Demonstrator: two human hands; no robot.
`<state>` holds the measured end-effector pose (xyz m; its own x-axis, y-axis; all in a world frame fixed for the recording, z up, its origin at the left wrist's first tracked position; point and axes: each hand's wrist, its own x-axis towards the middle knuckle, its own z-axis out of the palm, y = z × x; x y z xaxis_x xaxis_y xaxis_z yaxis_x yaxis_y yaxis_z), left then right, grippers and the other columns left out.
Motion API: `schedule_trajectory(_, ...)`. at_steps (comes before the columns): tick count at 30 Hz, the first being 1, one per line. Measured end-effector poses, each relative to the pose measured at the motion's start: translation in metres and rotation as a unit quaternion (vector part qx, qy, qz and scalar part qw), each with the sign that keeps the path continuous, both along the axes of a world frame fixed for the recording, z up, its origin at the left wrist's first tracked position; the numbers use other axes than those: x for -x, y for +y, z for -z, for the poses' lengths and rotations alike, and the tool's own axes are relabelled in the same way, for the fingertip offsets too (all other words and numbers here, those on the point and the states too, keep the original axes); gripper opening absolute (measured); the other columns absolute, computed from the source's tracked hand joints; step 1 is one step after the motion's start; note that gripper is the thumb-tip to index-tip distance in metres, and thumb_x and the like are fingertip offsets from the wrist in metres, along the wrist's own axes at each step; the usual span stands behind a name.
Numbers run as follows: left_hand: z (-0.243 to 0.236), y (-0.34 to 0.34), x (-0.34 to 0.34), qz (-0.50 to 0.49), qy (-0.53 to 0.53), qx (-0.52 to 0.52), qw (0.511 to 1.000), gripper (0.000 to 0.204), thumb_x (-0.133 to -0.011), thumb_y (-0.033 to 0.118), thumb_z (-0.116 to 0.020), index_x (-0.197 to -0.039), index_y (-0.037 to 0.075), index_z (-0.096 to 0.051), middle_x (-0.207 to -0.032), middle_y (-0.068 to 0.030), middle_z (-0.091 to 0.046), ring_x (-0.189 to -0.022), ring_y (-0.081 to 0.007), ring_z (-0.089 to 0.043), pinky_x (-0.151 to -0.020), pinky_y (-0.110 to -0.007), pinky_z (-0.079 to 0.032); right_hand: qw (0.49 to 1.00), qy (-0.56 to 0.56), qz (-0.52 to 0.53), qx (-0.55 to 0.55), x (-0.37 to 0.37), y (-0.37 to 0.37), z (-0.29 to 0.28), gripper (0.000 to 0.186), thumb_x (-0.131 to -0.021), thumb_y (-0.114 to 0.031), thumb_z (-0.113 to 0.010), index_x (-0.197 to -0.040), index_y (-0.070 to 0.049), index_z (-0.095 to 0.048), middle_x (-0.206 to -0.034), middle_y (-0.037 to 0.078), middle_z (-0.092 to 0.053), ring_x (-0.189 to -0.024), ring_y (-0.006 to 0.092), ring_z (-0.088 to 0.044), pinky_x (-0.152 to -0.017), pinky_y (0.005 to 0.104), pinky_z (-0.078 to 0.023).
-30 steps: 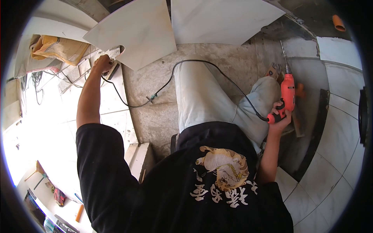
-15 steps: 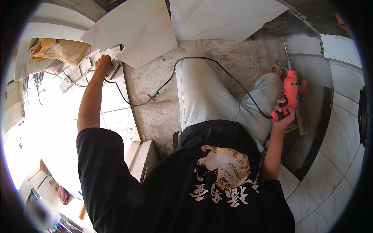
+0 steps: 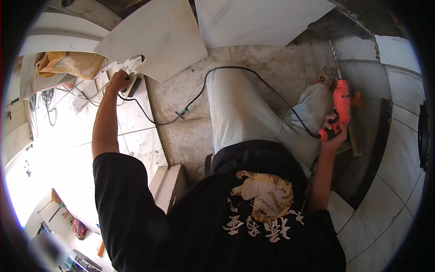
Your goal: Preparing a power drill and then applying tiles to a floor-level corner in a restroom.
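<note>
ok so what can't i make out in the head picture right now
Head view: what the bare left hand grips, if anything; the hand covers it.
Head view: whether the bare right hand presses the trigger of the red-and-black power drill; fingers hide it.
Head view: far edge of the pale, marbled flat slab at top centre; cut off by the top edge.

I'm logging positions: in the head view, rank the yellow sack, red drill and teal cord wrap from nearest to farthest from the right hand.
1. Red drill: held in the right hand.
2. Teal cord wrap: left of the hand, mid-picture.
3. Yellow sack: far upper left.
</note>
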<state>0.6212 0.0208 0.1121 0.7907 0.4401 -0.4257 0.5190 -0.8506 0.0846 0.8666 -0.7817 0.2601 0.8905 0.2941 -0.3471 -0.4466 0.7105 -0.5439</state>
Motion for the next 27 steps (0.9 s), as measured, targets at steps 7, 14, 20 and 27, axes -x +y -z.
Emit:
schedule_trajectory(7, -0.027, -0.051, -0.001, -0.104, -0.003, 0.042, 0.994, 0.037, -0.067, 0.017, -0.077, -0.101, 0.006, -0.07, -0.094, -0.0184, -0.071, -0.09, -0.0327, -0.069, -0.08, -0.041, -0.054, 1.0, -0.004, 0.002, 0.024, 0.007, 0.008, -0.01, 0.051, -0.08, -0.014, -0.058, -0.126, 0.002, -0.043, -0.107, 0.013, -0.053, -0.098, 0.0217, -0.054, -0.063, 0.029, -0.049)
schedule_trajectory(14, 0.027, -0.046, -0.015, 0.032, -0.124, -0.034, 0.991, 0.016, -0.072, 0.015, -0.068, -0.076, 0.0, -0.068, -0.082, -0.0249, -0.065, -0.08, -0.0412, -0.066, -0.071, -0.046, -0.053, 1.0, 0.01, 0.003, 0.025, 0.003, -0.007, -0.007, 0.049, -0.08, -0.014, -0.058, -0.125, 0.002, -0.044, -0.109, 0.014, -0.054, -0.096, 0.0233, -0.057, -0.066, 0.0309, -0.05)
schedule_trajectory(20, 0.072, 0.004, 0.016, 0.104, -0.061, -0.145, 0.982, 0.028, -0.089, 0.026, -0.058, -0.074, 0.004, -0.067, -0.075, -0.0183, -0.062, -0.073, -0.0358, -0.061, -0.07, -0.048, -0.048, 0.997, 0.022, 0.069, -0.002, 0.001, 0.022, -0.015, 0.047, -0.073, -0.015, -0.062, -0.117, -0.001, -0.051, -0.099, 0.012, -0.06, -0.091, 0.0253, -0.061, -0.067, 0.036, -0.055)
schedule_trajectory(27, -0.02, -0.108, -0.019, -0.094, -0.003, -0.225, 0.97, 0.03, -0.087, 0.034, -0.062, -0.112, 0.017, -0.068, -0.119, -0.0067, -0.063, -0.112, -0.0281, -0.059, -0.101, -0.058, -0.035, 0.993, 0.048, 0.11, 0.01, 0.003, 0.008, -0.001, 0.038, -0.069, -0.017, -0.059, -0.104, -0.003, -0.057, -0.084, 0.007, -0.059, -0.074, 0.0235, -0.059, -0.059, 0.0345, -0.051)
